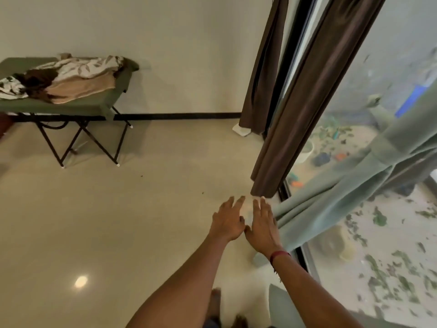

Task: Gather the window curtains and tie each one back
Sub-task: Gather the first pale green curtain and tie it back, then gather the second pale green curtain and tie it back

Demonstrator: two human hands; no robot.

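Brown curtain (307, 102), hanging loose at the window (399, 55), with green curtain (354, 185) bunched just beside it; left hand (228, 221) and right hand (262, 228) near its hem, fingers straight, holding nothing. Judged best: sweep the folds together from both edges, then tie. Glossy pale floor (118, 221); folding cot (71, 102) with bedding by the wall.

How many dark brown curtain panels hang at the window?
2. One dark brown curtain panel hangs in the far corner by the pale wall; the second panel hangs nearer, its hem just beyond the left hand and right hand. More may hang outside the frame.
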